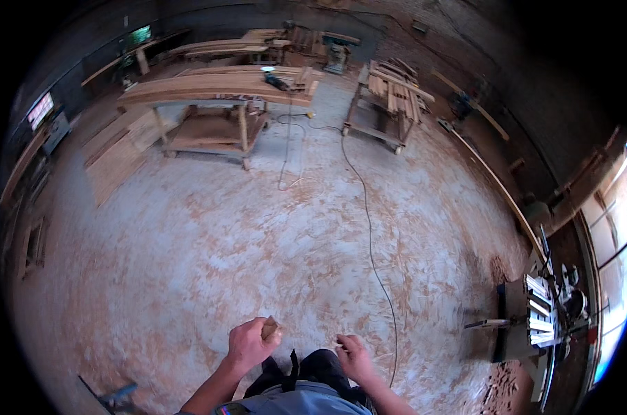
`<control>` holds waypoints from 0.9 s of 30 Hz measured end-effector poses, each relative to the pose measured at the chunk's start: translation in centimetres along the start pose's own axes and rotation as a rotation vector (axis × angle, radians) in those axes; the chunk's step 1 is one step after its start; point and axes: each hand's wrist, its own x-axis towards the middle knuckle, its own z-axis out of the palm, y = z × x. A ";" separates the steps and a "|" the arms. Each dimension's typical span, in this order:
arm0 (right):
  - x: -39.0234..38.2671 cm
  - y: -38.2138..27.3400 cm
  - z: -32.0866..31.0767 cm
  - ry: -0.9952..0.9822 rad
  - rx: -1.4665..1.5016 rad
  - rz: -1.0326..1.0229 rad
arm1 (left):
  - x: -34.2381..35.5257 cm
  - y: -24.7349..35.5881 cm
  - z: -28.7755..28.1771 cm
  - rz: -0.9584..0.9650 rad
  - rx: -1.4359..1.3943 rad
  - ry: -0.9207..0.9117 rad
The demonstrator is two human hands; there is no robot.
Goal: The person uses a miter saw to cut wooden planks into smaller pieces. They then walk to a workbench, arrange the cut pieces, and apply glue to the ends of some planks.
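In front of my body, at the bottom of the head view, both hands are raised above the floor. My left hand (251, 344) is closed round a small brown piece (269, 326), which looks like wood and sticks up past the fingers. A short gap away, my right hand (355, 355) has its fingers curled together. A tiny dark spot shows at its fingertips, and I cannot make out what, if anything, it holds. Neither hand touches the other or any bench.
Ahead stands a workbench (251, 105) loaded with long boards and a power tool (276, 81). Right of it is a wheeled cart (373, 130) of wood strips. A cable (370, 235) runs along the dusty floor (258, 242) to my right. A machine (518, 318) stands at the right.
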 end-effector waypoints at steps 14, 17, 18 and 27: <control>27.6 20.0 -10.5 0.177 -0.175 0.458 | 35.7 1.2 8.8 0.046 0.115 -0.010; 36.7 19.4 -13.1 0.215 -0.066 0.435 | 42.9 2.6 10.2 0.030 0.147 -0.011; 39.5 19.3 -13.8 0.210 -0.046 0.436 | 45.4 2.6 10.9 0.002 0.129 -0.009; 58.2 34.5 -16.7 0.158 -0.101 0.446 | 69.8 -0.5 16.6 -0.081 0.097 0.047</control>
